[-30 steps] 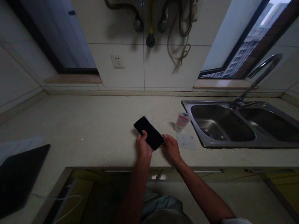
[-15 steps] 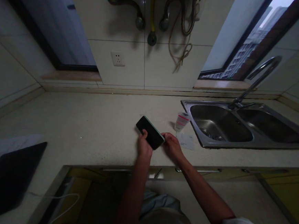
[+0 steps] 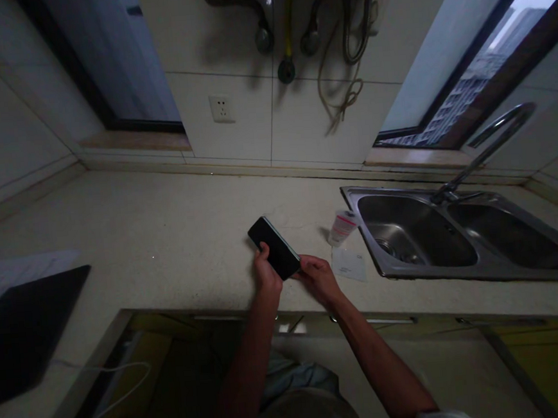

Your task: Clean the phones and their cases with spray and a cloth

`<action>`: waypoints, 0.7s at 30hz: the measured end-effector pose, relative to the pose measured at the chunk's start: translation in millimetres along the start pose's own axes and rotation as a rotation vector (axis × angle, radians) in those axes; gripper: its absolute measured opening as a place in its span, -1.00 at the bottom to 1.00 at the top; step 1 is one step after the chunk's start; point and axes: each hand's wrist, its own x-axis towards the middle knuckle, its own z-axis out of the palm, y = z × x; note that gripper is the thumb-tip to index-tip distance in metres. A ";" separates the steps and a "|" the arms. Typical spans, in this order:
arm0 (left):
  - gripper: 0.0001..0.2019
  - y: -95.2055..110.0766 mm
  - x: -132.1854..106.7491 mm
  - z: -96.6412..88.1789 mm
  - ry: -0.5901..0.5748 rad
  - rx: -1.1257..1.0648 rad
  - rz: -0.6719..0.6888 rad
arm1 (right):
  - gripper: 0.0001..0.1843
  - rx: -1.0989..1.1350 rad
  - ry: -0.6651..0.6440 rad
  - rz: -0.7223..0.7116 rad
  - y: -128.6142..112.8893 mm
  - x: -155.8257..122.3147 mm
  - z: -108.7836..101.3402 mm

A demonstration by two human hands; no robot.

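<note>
A smartphone [image 3: 278, 253] with a dark screen is held tilted above the counter. My left hand [image 3: 266, 273] grips its lower left side, the thumb lying over the screen. At the phone's right lower corner, my right hand [image 3: 317, 275] has its fingers closed against the edge; whether something small is pinched there is hidden. To the right of that hand, a thin whitish sheet or packet [image 3: 349, 263] lies flat on the counter. Just behind it is a white tube [image 3: 342, 228] with pink print, close to the sink's rim.
A double steel sink [image 3: 378, 269] with a curved faucet [image 3: 491, 141] is set into the counter [image 3: 131, 233] on the right. A black flat panel [image 3: 27, 325] lies at left over papers [image 3: 32, 264], with a white cable [image 3: 132, 375] hanging nearby. Pipes [image 3: 263, 39] and an outlet [image 3: 221, 108] are on the wall.
The phone and both hands have shifted slightly left. My right fingers stay at the phone's lower corner, a little further round its end. The camera view has moved slightly.
</note>
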 end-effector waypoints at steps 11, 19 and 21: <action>-0.59 -3.9 9.2 -1.4 -0.018 0.107 -0.078 | -0.49 -0.235 -0.151 -0.032 -13.3 -3.9 -11.2; -0.48 0.0 8.6 -3.0 -0.090 0.175 -0.109 | -0.56 -0.184 -0.217 0.011 -20.7 0.5 -19.9; -0.46 0.7 7.8 -3.1 -0.100 0.177 -0.110 | -0.58 -0.205 -0.237 0.023 -21.8 2.4 -20.3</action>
